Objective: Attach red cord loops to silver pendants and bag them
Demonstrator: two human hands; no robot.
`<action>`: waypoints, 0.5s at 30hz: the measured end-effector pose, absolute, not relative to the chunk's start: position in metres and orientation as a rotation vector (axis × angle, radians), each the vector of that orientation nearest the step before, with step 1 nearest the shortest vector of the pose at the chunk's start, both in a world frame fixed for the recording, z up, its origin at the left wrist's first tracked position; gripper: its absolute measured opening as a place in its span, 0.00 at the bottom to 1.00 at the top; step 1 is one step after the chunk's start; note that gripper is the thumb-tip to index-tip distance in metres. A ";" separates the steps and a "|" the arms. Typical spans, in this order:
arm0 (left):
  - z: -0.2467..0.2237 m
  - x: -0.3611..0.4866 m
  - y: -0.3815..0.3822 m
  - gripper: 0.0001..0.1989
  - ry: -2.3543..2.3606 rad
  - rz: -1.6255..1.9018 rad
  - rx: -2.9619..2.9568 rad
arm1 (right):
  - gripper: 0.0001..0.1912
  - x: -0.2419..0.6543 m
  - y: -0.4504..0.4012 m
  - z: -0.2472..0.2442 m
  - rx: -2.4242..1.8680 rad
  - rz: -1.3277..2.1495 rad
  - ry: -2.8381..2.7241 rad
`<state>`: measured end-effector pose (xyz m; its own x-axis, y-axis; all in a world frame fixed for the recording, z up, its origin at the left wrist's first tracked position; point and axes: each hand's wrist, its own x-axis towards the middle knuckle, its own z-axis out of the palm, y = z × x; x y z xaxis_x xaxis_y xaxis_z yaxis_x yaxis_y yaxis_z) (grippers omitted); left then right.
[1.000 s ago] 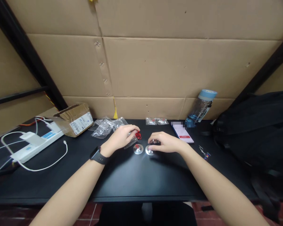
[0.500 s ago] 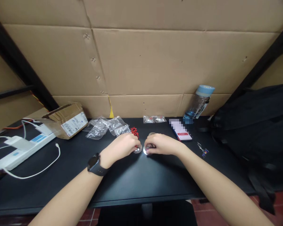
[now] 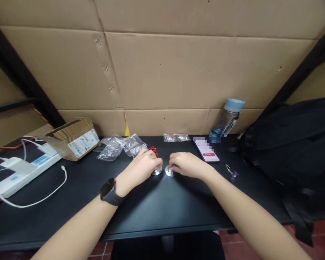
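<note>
On the black table [image 3: 162,206], my left hand [image 3: 144,165] has its fingers curled down on a shiny round metal disc [image 3: 156,171]. Red cord [image 3: 153,151] shows just behind those fingers. A second shiny disc [image 3: 169,171] lies a little to the right, under the curled fingers of my right hand [image 3: 185,165]. The two discs are apart, and my fingertips hide part of each. A black watch [image 3: 111,191] is on my left wrist.
Crumpled clear bags [image 3: 113,147] and an open cardboard box [image 3: 79,139] stand left, beside a white power strip [image 3: 24,175] with cables. Two small packets [image 3: 176,137], a phone [image 3: 206,150], a bottle [image 3: 226,119], a keychain [image 3: 233,176] and a black bag [image 3: 292,144] are behind and right.
The fingers of both hands have shifted slightly on the discs, and the right disc shows more of its centre. The whole view has moved a little.
</note>
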<state>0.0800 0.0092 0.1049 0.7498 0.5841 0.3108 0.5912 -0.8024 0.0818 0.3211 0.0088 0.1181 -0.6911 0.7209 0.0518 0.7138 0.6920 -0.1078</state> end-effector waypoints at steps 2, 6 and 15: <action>0.107 0.078 0.010 0.09 -0.986 -0.521 -2.900 | 0.05 0.322 0.009 0.119 -1.198 0.112 -2.809; 0.110 0.075 0.013 0.09 -1.040 -0.648 -2.864 | 0.05 0.322 0.010 0.115 -1.162 0.076 -2.805; 0.114 0.078 0.010 0.09 -1.196 -0.886 -2.833 | 0.05 0.323 0.014 0.108 -0.962 0.105 -2.708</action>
